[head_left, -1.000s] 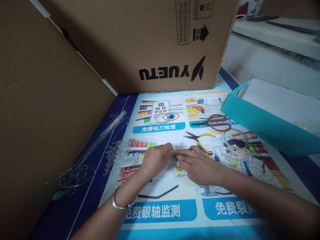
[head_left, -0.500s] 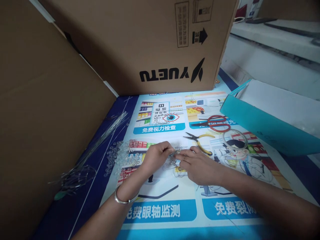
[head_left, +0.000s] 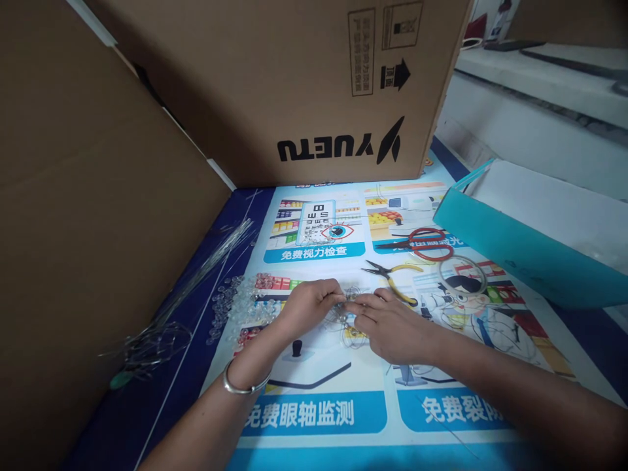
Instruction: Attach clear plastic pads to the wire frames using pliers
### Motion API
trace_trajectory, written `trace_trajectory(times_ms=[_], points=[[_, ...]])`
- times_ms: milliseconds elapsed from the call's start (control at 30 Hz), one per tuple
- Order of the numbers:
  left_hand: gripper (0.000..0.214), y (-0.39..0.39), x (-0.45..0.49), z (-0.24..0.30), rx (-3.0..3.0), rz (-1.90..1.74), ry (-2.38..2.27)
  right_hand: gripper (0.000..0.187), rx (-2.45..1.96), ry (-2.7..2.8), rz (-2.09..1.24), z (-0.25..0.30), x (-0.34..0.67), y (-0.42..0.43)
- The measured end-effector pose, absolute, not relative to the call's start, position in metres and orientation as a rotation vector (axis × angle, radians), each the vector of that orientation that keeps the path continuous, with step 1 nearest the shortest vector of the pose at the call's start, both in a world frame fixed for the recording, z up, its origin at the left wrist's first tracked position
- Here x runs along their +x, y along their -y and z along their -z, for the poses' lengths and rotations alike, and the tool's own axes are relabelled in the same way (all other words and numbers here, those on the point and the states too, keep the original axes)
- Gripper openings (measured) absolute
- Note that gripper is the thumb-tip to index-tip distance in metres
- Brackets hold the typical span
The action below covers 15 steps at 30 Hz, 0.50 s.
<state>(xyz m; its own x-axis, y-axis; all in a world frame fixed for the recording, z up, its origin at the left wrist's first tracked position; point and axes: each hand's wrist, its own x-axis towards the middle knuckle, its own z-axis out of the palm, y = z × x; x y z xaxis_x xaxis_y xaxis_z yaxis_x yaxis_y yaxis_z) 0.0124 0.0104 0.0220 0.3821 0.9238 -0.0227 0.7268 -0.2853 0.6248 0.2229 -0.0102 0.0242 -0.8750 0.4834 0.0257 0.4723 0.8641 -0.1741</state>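
Observation:
My left hand, a silver bangle on its wrist, pinches at a tangle of thin wire with clear beads. Across from it, my right hand has its fingertips closed on the same beaded wire, nearly touching the left fingers. The exact point of each grip is hidden by the fingers. Many loose clear beads lie spread left of my left hand. Just beyond my right hand rest the yellow-handled pliers, jaws apart. Red-handled scissors lie behind them, near a pale ring-shaped roll.
A bundle of thin wires lies at left, its tangled end towards me. Large cardboard panels wall off the back and left. A teal box stands open at right. A printed poster covers the table.
The view has shifted slightly. Both hands stay at the beaded wire, and the left fingers have moved only a little. The tools and loose beads lie as before.

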Motion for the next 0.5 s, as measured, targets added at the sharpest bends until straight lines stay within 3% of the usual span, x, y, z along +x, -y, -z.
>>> trace_trajectory(times_ms=[500], points=[[0.016,-0.015,0.018,-0.035,2.296,-0.296,-1.381,0.032,-0.709,3.0,-0.123,-0.022,0.223,0.012]])
